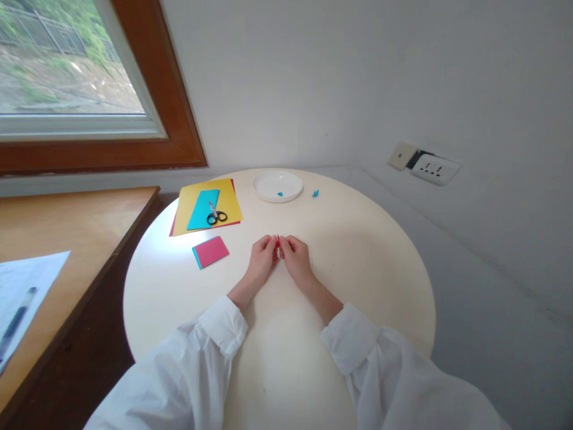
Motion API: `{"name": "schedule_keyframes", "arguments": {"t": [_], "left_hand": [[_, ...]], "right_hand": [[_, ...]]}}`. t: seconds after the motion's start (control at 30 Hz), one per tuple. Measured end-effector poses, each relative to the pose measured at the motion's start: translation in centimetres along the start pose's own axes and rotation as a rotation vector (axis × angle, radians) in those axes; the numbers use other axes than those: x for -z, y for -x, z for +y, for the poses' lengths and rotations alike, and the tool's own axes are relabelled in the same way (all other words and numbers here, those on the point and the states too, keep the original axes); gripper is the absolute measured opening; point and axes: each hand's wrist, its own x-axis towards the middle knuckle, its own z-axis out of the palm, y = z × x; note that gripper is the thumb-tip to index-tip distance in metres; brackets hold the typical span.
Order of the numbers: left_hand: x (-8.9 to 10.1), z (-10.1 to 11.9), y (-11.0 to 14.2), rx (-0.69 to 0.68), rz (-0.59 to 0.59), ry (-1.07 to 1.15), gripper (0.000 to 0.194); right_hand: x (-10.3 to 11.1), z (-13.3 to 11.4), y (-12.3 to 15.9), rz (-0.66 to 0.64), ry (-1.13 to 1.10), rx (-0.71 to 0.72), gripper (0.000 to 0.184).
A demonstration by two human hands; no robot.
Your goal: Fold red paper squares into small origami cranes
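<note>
My left hand and my right hand meet at the middle of the round cream table. Both pinch a tiny red piece of paper between their fingertips, just above the tabletop. A small pink sheet over a blue one lies to the left of my left hand. Farther back left, black-handled scissors rest on a blue sheet on top of a yellow sheet.
A white plate at the table's far side holds a tiny blue folded piece; another blue piece lies right of it. A wooden desk with paper and a pen stands left. A wall socket is at right.
</note>
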Motion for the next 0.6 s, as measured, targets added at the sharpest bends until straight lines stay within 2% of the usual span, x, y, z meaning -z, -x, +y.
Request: {"name": "schedule_keyframes", "arguments": {"t": [0.23, 0.6], "left_hand": [[0.04, 0.44, 0.23, -0.014, -0.030, 0.098, 0.034], [0.08, 0.48, 0.38, -0.027, -0.080, 0.161, 0.037]], "right_hand": [[-0.91, 0.38, 0.04, 0.001, -0.086, -0.032, 0.031], [-0.94, 0.46, 0.17, -0.008, -0.229, -0.064, 0.034]]}}
